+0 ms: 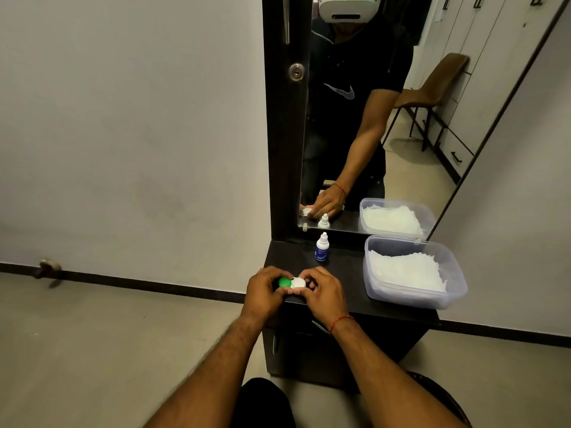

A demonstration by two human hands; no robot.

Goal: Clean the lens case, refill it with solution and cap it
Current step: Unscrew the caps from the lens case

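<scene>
Two bare forearms reach up from the near edge of the view, a red thread around the right wrist, to a small dark shelf (398, 313) set below a wall mirror (417, 125). Both hands close on the lens case (292, 283) at the shelf's near left corner: the left hand (262, 293) curls narrowly round the green cap (285, 282), and the right hand (324, 293) pinches the white cap (299, 283) between thumb and fingers. Both caps appear to be on. Whether the case rests on the shelf or is lifted just clear of it cannot be told. Beyond the hands, toward the mirror, a small white dropper bottle (322, 248) with a blue label stands upright, cap on. To the right sits a clear plastic tub (454, 291) holding crumpled white tissue (404, 270), near the right hand but apart from it. The step in hand looks like gripping the case to twist off a cap, so cleaning and refilling appear not yet begun. The chief risk comes from position: the case is held at the shelf's near edge, so a cap that slips free as it loosens could drop to the floor and pick up dirt. Twisting both caps at once could also let the smooth case squirm out of the fingers. When the right hand goes for the bottle, a careless reach could tip it, since it stands narrow and tall directly behind the case.
</scene>
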